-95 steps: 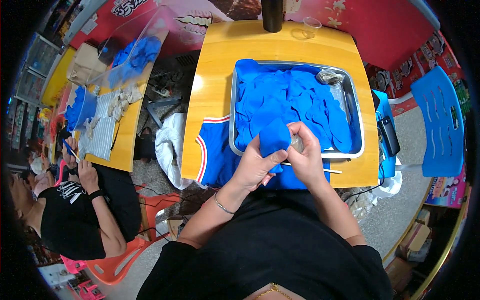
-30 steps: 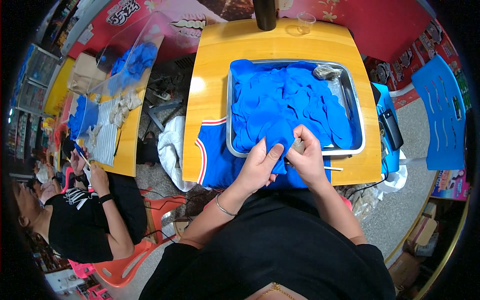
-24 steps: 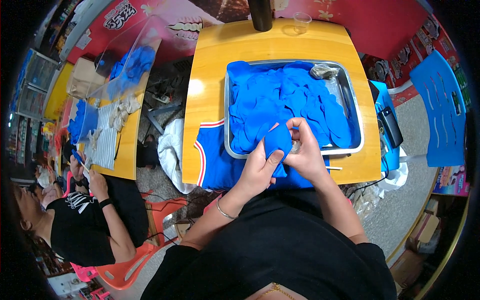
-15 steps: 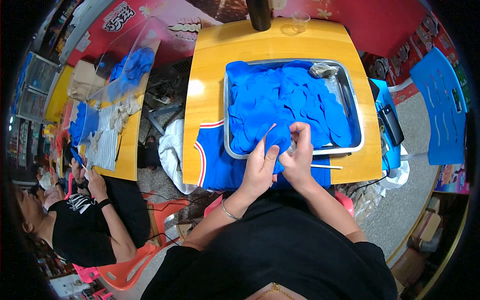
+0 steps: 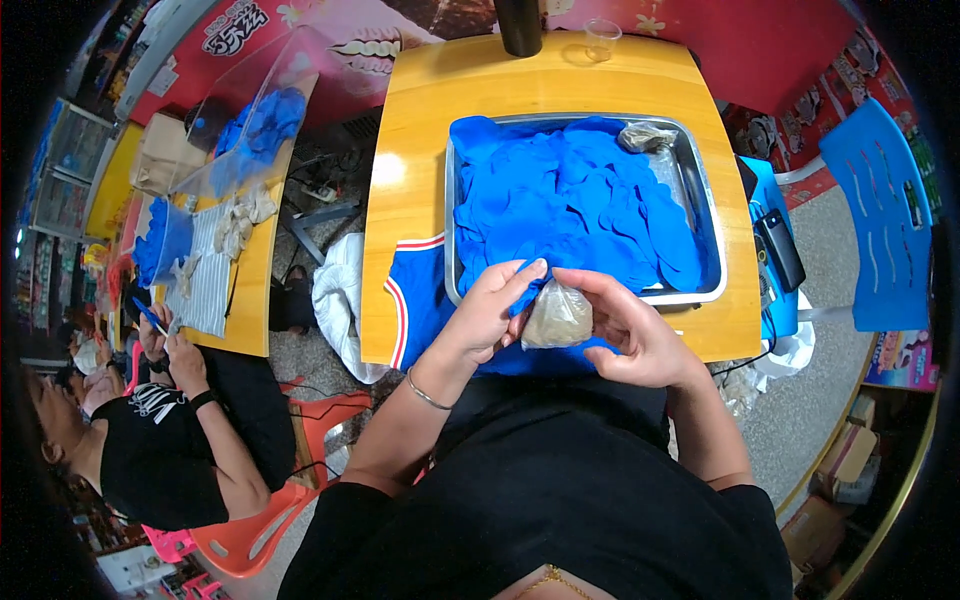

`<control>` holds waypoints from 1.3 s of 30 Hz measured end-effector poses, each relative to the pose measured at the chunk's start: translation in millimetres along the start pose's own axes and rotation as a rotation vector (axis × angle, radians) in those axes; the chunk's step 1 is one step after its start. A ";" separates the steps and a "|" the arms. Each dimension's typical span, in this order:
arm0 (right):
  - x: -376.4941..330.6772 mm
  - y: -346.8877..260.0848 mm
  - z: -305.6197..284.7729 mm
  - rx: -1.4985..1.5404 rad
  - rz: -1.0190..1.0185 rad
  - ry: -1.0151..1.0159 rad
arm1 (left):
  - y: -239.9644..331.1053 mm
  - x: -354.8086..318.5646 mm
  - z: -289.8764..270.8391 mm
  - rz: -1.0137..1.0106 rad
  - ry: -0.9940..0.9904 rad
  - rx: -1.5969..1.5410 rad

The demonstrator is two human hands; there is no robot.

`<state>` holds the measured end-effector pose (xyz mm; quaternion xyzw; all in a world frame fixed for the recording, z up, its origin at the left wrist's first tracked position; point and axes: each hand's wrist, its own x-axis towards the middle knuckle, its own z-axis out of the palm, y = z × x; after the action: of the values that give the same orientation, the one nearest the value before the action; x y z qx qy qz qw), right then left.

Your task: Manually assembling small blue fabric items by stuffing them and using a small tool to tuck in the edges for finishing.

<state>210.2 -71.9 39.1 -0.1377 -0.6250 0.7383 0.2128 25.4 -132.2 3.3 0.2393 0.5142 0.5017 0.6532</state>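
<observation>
My left hand (image 5: 478, 318) is closed, pinching a thin blue flexible piece (image 5: 527, 284) between thumb and fingers. Beside it, at the near rim of the tray, is a small clear plastic bag (image 5: 557, 319) filled with something beige and gathered to a narrow neck at the top. My right hand (image 5: 635, 335) curves around the bag's right side, its fingertips at the neck and its thumb standing away. Some of its fingers are hidden behind the bag. A metal tray (image 5: 712, 255) holds a heap of similar blue pieces (image 5: 560, 195) in front of my hands.
Another filled plastic bag (image 5: 647, 137) lies in the tray's far right corner. A blue garment with striped trim (image 5: 412, 290) covers the table's near edge. A clear cup (image 5: 602, 40) stands at the back. On the left, a seated person (image 5: 170, 450) handles a blue piece at another table.
My hands have moved apart, and the beige-filled bag now shows between them. The blue piece has shifted left with my left hand. My right thumb has spread away from the fingers.
</observation>
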 end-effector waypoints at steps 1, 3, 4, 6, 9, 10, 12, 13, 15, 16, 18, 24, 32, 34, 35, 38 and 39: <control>-0.1 -0.7 0.1 -0.078 -0.005 0.009 | -1.3 3.2 -0.9 -0.032 -0.025 -0.043; -0.3 1.7 -2.3 -0.189 -0.014 0.049 | 13.7 -4.1 10.2 -0.129 -0.044 -0.108; 0.2 2.7 -3.6 -0.299 -0.024 0.084 | 14.1 -5.4 14.7 -0.185 0.004 -0.174; 3.0 3.5 -3.7 -0.446 -0.059 0.124 | 9.9 -4.7 16.3 -0.241 0.058 -0.245; 9.4 1.2 0.0 -0.717 -0.152 0.229 | -9.1 4.2 5.5 -0.231 -0.171 -0.368; 12.4 0.4 0.0 -0.850 -0.222 0.299 | -16.3 5.1 0.6 -0.193 -0.293 -0.389; 20.5 4.5 -6.5 -0.945 -0.398 0.404 | -13.7 2.9 1.2 -0.148 -0.432 -0.348; 22.4 4.6 -8.4 -0.945 -0.395 0.403 | -10.7 4.0 2.7 -0.150 -0.432 -0.351; 24.5 5.4 -10.5 -0.833 -0.278 0.405 | 3.3 8.2 8.9 -0.222 -0.194 0.073; 25.7 5.1 -10.3 -0.757 -0.219 0.396 | 10.8 9.4 10.5 -0.201 -0.209 0.234; 28.6 8.2 -13.1 -0.766 -0.223 0.387 | 9.7 13.7 6.2 -0.195 -0.239 0.373; 24.9 17.3 -19.8 -0.743 -0.068 0.385 | 4.1 0.4 1.3 0.561 0.065 1.053; 28.2 22.2 -16.8 -0.724 0.007 0.304 | -6.9 -15.5 6.9 0.908 0.079 1.088; 31.3 22.2 -18.6 -0.776 -0.047 0.262 | -14.4 -12.5 2.1 0.877 0.088 1.167; 32.7 22.4 -19.8 -0.828 -0.101 0.223 | -15.4 -11.8 0.8 0.877 0.086 1.167; 34.6 29.4 -24.1 -0.734 -0.084 0.199 | -15.4 -11.5 -3.1 0.901 0.071 1.168; 35.6 29.3 -25.0 -0.734 -0.083 0.198 | -15.0 -11.8 -4.0 0.910 0.092 1.186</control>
<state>186.8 -36.8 8.0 -0.2499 -0.8294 0.4391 0.2386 28.3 -149.4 -5.4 0.7190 0.5754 0.3706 0.1205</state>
